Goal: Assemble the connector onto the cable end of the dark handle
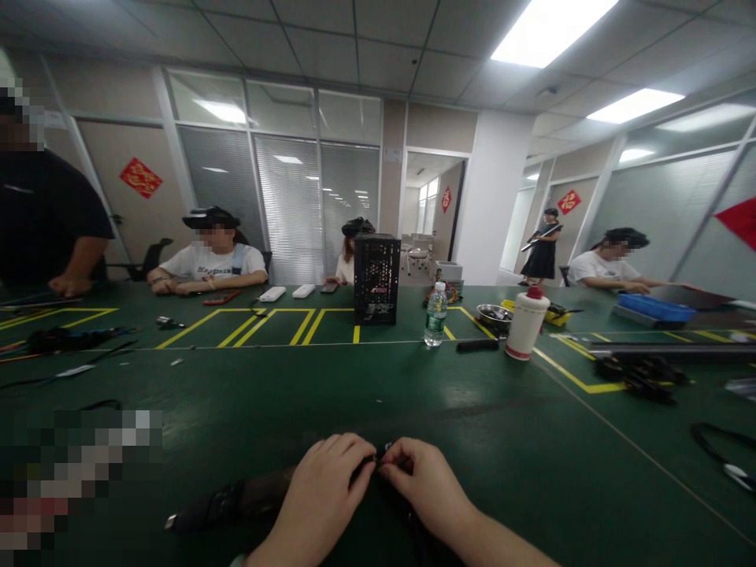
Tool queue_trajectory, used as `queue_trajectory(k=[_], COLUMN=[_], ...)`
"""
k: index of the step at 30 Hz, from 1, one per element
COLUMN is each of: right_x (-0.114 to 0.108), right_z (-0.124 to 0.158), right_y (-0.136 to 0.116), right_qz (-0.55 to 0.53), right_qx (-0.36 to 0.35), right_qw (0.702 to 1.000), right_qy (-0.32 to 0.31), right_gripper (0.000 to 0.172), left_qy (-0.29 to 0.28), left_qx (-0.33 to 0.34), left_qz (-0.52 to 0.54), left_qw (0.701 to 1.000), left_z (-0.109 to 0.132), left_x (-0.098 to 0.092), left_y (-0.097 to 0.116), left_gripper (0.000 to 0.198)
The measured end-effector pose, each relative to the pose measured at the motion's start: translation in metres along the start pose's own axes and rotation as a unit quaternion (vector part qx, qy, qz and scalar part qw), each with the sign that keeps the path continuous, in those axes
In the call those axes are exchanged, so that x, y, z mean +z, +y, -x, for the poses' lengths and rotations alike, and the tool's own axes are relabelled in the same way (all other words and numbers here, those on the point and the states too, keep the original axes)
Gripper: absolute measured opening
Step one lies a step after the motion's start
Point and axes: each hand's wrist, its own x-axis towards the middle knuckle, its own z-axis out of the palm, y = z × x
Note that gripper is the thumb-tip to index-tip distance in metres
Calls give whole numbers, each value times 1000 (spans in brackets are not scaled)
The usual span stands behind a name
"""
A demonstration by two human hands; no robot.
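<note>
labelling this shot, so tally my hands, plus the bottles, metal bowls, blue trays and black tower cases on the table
Hands: 2, left hand and right hand
Bottles: 2, clear bottle and white bottle
Metal bowl: 1
Blue tray: 1
Black tower case: 1
Total: 7

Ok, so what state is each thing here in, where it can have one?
Left hand: fingers closed on small dark piece, too small to identify
Right hand: fingers pinched at that piece
Long dark item: lying down
Water bottle: upright, capped
White squeeze bottle: upright, red-capped
Computer case: standing upright
Metal bowl: upright
Middle door: open
Blinds: lowered
Ceiling lights: lit
</note>
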Motion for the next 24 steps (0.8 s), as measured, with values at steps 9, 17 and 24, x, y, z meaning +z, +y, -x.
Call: queue_trajectory(k=[9,17,24], right_x=[-2,1,-1], right_z=[0,-3,-3], right_y=[-1,2,3], right_qz=[-9,-14,-12], right_qx=[-3,-5,-9], right_qw=[1000,1000,1000], right_qy=[-1,2,-6], right_gripper=[9,9,8], left_qy=[8,10,-7], left_qx=[-6,-12,-9], left_qz=[-2,1,12], left_qw=[1000,1000,1000], left_z=[-1,1,0], left_x=[2,2,-2], left_y=[-2,-1,2], left_gripper=[17,19,16])
